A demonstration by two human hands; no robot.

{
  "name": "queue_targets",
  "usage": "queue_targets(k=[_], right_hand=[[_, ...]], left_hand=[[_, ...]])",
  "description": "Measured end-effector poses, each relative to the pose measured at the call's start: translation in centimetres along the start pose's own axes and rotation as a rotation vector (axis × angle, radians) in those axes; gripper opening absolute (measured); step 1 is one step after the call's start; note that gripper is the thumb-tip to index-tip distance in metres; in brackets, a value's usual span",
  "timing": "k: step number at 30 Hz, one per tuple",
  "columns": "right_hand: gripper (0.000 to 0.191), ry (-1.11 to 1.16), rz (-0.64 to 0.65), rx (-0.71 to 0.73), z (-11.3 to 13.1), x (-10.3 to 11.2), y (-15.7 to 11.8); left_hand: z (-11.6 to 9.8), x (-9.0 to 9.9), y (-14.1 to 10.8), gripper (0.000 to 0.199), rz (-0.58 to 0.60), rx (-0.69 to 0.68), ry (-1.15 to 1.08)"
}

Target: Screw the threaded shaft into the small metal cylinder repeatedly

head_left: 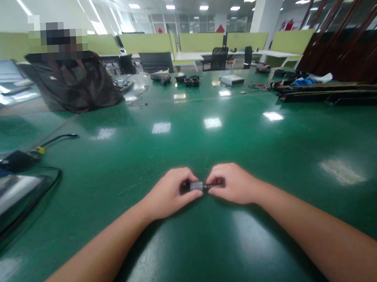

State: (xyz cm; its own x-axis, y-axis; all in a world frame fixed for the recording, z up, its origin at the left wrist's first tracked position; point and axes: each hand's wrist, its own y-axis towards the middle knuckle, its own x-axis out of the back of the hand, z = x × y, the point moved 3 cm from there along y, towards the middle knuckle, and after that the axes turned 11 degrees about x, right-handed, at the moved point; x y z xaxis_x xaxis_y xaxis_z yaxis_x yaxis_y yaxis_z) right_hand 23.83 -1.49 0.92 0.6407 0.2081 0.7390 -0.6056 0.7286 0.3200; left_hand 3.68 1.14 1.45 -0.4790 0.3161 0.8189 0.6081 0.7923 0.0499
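In the middle of the green table point(189, 147), my left hand point(168, 192) pinches a small grey piece point(196, 186) between thumb and forefinger. A dark, thin part point(206, 186) joins its right end, and the thumb and fingers of my right hand point(233, 183) are closed around that part. The two hands face each other with only a small gap between the fingertips. Both hands are low over the tabletop, close to its surface. What kind of object they hold is too small and partly covered to tell.
At the left edge, a laptop-like device point(12, 192) lies with a black cable point(57, 177). A large dark bag point(78, 85) stands at the back left. Along the far side are a silver box point(232, 80), black gadgets point(191, 80) and dark flat panels point(331, 93).
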Motion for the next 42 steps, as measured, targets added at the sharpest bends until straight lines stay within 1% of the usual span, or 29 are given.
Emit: queue_targets(k=[13, 29, 39, 42], right_hand=[[0.009, -0.023, 0.026, -0.028, -0.6, 0.8, -0.4], [0.010, 0.011, 0.049, -0.080, -1.5, 1.7, -0.9], [0.011, 0.029, 0.074, -0.148, -3.0, 3.0, -1.6], [0.011, 0.032, 0.082, -0.136, -2.9, 3.0, -1.6]], left_hand=[[0.1, 0.0, 0.1, 0.024, 0.011, 0.032, -0.002], [0.3, -0.1, 0.0, 0.024, 0.024, 0.048, 0.001], [0.2, 0.0, -0.1, 0.028, 0.021, 0.065, 0.000], [0.2, 0.1, -0.1, 0.028, 0.015, 0.059, -0.002]])
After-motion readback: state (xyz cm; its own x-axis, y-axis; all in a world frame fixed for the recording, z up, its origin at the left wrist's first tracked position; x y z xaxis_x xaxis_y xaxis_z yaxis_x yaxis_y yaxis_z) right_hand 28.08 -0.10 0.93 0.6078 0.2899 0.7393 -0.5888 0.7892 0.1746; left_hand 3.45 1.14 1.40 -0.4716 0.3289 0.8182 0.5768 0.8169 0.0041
